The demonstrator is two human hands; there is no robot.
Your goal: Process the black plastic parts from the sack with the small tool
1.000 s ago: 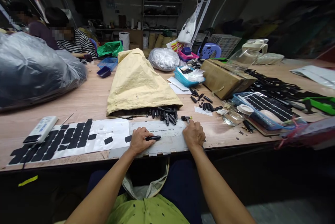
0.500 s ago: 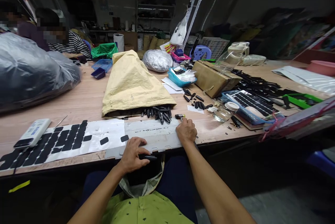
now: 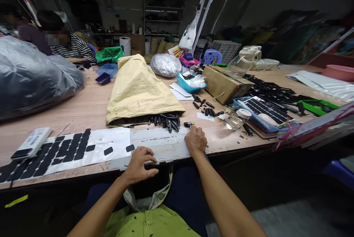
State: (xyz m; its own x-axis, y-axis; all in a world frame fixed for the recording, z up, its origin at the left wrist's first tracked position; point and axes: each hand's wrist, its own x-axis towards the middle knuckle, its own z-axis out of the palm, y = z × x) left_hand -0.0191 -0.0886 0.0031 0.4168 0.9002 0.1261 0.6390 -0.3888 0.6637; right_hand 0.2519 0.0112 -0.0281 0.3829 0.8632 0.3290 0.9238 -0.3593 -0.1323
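At the table's front edge, my left hand (image 3: 141,165) is open, thumb and fingers apart with nothing between them. It hovers over the dark mouth of an open bag (image 3: 151,203) in my lap. My right hand (image 3: 195,140) is closed around a small hammer (image 3: 189,124). The hammer's head has a yellowish end and points away from me; a dark handle end shows below my wrist. Between the hands lies a worn grey board (image 3: 163,144). Black tube-shaped parts (image 3: 171,123) spill from a beige sack (image 3: 141,93) just behind it.
White sheets with black stickers (image 3: 65,150) and a white device (image 3: 33,143) lie left. A big plastic bag (image 3: 35,78) stands behind them. Rightward are a cardboard box (image 3: 225,83), a glass jar (image 3: 235,120) and a blue tray (image 3: 260,122). Two people sit far left.
The black tube-shaped part that was in my left hand is gone from it, and the fingers have opened above the bag. My right hand still grips the hammer. The view has shifted slightly.
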